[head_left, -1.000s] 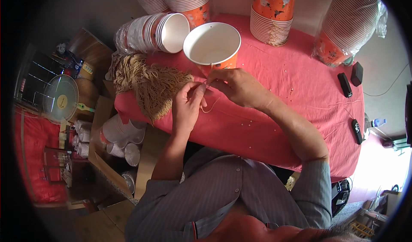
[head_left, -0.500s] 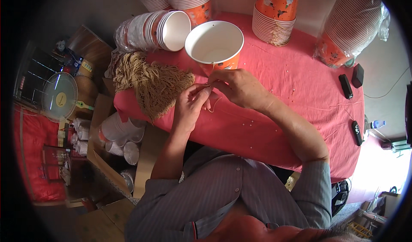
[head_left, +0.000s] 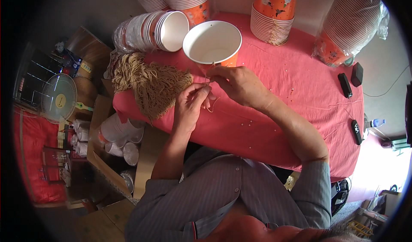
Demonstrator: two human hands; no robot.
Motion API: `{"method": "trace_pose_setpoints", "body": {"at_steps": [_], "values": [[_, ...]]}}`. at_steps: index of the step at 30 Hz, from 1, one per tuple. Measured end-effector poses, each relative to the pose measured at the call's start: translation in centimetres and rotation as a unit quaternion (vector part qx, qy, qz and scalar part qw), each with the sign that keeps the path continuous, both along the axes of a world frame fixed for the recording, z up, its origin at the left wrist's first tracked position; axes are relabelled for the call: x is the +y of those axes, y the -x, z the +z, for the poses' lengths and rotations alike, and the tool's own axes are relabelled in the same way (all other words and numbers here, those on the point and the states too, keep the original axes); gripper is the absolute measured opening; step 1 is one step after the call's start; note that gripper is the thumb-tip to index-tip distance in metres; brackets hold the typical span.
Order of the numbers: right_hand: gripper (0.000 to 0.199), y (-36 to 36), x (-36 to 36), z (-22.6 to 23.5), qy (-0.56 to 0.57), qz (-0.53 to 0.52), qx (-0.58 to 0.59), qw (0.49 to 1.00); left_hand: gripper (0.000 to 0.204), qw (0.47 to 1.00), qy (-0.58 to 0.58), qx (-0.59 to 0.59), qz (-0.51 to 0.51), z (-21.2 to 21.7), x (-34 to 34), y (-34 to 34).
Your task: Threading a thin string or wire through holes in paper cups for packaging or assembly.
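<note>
A large white-lined paper bucket with an orange outside [head_left: 212, 45] stands upright on the table just beyond my hands. A thin beige cord [head_left: 213, 106] runs from the bucket's near rim down to my fingers, and its loose end curls below them. My left hand [head_left: 190, 105] is closed, thumb and fingers pinching the cord. Close above it, my right hand [head_left: 242, 87] is also closed on the cord, its fingertips near the bucket's side. Exactly how the cord is looped between the fingertips is too small to make out. Left of my hands lies a thick bundle of beige cords [head_left: 159, 85].
A red cloth [head_left: 274, 126] covers the table, with small white bits scattered on it. Nested buckets lie at the back left [head_left: 148, 31]; more stacks stand at the back [head_left: 272, 25] and far right [head_left: 349, 27]. Small black devices [head_left: 344, 85] sit at the right edge. An open carton [head_left: 150, 156] holds cups.
My right fingertips have shifted slightly away from my left ones, and more of the cord between rim and hands shows. The whole view has moved a little. Both hands keep their pinch.
</note>
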State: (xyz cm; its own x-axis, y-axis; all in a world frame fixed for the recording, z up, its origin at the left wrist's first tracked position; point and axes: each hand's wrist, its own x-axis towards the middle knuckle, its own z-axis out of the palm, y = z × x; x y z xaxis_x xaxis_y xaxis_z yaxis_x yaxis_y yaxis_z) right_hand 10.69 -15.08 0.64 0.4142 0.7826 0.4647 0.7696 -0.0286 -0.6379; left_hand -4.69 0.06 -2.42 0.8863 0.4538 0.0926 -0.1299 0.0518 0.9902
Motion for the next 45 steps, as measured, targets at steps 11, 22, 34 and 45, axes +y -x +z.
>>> {"method": "trace_pose_setpoints", "body": {"at_steps": [11, 22, 34, 45], "values": [[0.013, 0.0, -0.1, -1.9, 0.057, -0.013, -0.144, 0.988, 0.016, 0.999, -0.032, 0.025, 0.029, -0.9, 0.4, -0.3], [0.019, 0.6, -0.2, -2.0, 0.123, -0.002, -0.162, 0.979, 0.021, 0.987, -0.116, 0.102, 0.034, -1.8, 1.3, -0.2], [0.017, -0.4, -1.2, 1.5, -0.021, 0.060, -0.100, 0.993, 0.019, 0.999, -0.027, 0.011, -0.021, 0.0, 0.5, 0.0], [0.022, 0.2, -1.7, 3.9, 0.001, 0.120, -0.017, 0.993, 0.017, 0.999, 0.012, -0.025, -0.035, 1.0, 0.1, 0.5]]}}
